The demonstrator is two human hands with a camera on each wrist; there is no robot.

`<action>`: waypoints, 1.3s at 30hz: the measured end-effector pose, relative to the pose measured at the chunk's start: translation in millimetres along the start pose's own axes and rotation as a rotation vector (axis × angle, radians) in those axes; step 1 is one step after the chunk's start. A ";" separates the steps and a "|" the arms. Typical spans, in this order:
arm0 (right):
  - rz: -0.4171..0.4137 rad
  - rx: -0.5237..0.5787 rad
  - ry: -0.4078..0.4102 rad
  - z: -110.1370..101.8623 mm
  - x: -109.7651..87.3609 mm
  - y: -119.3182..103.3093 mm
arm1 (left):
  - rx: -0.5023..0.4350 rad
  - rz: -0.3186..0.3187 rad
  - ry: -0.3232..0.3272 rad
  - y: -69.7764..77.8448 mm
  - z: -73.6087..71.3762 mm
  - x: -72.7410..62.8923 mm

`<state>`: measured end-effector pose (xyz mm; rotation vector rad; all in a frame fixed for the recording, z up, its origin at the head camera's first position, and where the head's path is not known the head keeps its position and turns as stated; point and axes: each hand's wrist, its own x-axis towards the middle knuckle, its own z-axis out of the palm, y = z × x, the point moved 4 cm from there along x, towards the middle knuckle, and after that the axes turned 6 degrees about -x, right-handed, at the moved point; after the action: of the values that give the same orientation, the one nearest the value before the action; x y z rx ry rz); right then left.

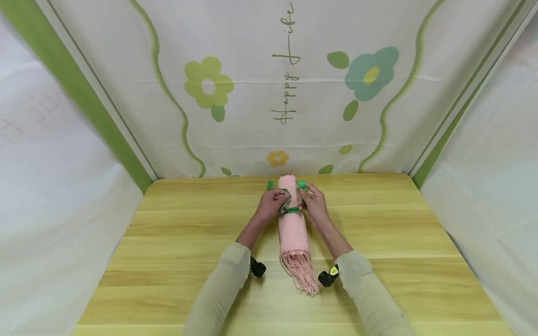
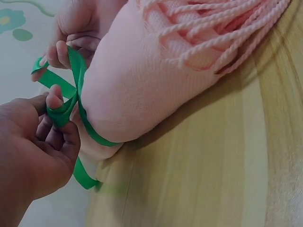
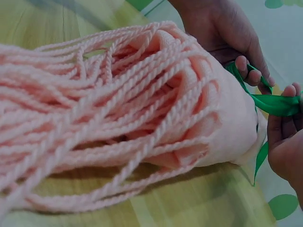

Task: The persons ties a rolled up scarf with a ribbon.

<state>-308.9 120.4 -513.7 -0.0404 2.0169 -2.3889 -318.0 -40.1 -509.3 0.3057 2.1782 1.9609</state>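
A rolled pink scarf [image 1: 293, 233] lies lengthwise on the table, its twisted fringe [image 1: 300, 270] toward the person. Round its middle runs a green ribbon [image 1: 291, 210], crossed on top. My left hand [image 1: 271, 204] pinches one loop of the ribbon [image 2: 61, 111] between thumb and fingers, at the roll's left side. On the right side, my right hand [image 1: 315, 203] pinches another part of the ribbon [image 3: 279, 104]. One loose ribbon end hangs beside the roll in the left wrist view. The roll partly hides the right hand's fingers there.
The wooden table [image 1: 176, 261] reaches back to a white printed cloth [image 1: 248, 126] with flowers and lettering. White cloth walls stand at both sides. Black wrist cameras [image 1: 257, 268] sit at both sleeve cuffs.
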 end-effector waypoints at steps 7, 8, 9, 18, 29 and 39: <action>-0.053 -0.148 -0.122 1.1 1.4 -3.1 | 0.050 0.032 -0.065 5.8 0.6 -3.5; -0.060 -0.171 -0.137 1.2 1.3 -3.9 | 0.054 0.038 -0.070 6.2 0.5 -3.3; -0.064 -0.195 -0.149 1.0 1.2 -4.7 | 0.060 0.044 -0.075 6.4 0.5 -3.1; -0.042 -0.341 -0.255 4.2 2.0 -8.2 | 0.102 0.060 -0.096 9.5 0.1 0.3; -0.003 -0.459 -0.224 1.2 4.8 -5.1 | 0.102 0.090 -0.117 10.6 2.2 0.8; -0.004 -0.498 -0.240 1.3 5.1 -2.0 | 0.068 0.062 -0.111 10.6 0.8 -2.6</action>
<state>-314.0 119.3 -511.4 -0.3173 2.4165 -1.7209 -315.0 -39.1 -498.8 0.4867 2.1923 1.8560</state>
